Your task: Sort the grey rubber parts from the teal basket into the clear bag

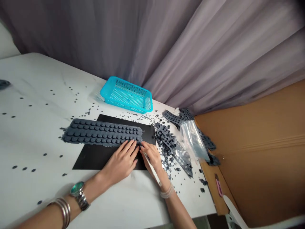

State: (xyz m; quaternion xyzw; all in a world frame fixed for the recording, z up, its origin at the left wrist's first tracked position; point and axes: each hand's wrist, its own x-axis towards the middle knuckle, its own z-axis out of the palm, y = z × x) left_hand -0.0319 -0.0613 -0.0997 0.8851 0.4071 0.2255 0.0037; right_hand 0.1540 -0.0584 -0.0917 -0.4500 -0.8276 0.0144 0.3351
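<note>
A dark grey rubber sheet of round buttons [102, 133] lies on a black mat [95, 157] on the white table. My left hand [122, 160] rests flat on the mat, its fingers stretched out and pressing the sheet's near right edge. My right hand [152, 157] is closed on a thin white pen-like tool [152, 170], its tip at the sheet's right corner. A watch and bangles sit on my left wrist, a bead bracelet on my right.
A turquoise plastic basket [127, 94] stands behind the mat. Punched-out rubber strips [177, 149] and a clear plastic bag [192, 136] pile up at the right. Small dark rubber dots scatter over the table [35, 95]. Cardboard [257, 143] stands at the right, a curtain behind.
</note>
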